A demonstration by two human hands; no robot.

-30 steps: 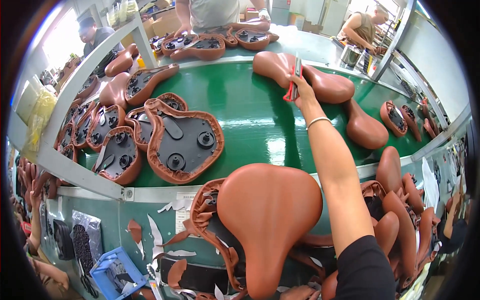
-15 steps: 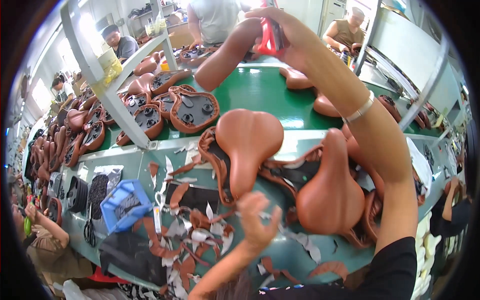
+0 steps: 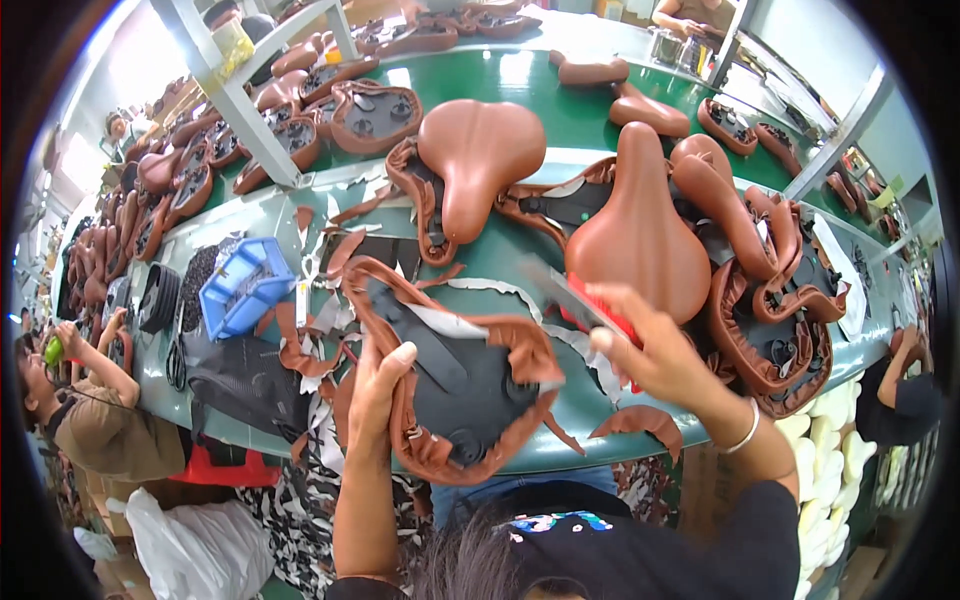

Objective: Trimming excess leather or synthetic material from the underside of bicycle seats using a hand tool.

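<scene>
A brown bicycle saddle (image 3: 455, 385) is tilted underside up near the table's front edge, showing its black base and the loose, gathered cover around the rim. My left hand (image 3: 378, 390) grips its left edge, thumb on the inside and fingers hidden beneath. To the right of it, my right hand (image 3: 650, 350) is closed around a red-handled knife (image 3: 568, 292). The knife's grey blade points up and left, blurred and apart from the saddle. Just beyond the knife lies another brown saddle (image 3: 640, 235), top side up; a similar saddle (image 3: 480, 160) rests farther left.
Brown and white offcuts (image 3: 640, 428) litter the table. At left are a blue bin (image 3: 245, 290) and a black bag (image 3: 245, 385). More saddles (image 3: 775, 340) pile up at right. A white metal post (image 3: 235, 110) rises at the far left. Another person (image 3: 115, 410) sits at left.
My right hand has come down from the far side with the knife. The saddle raised there is now near me, underside up, with my previously free left hand gripping it.
</scene>
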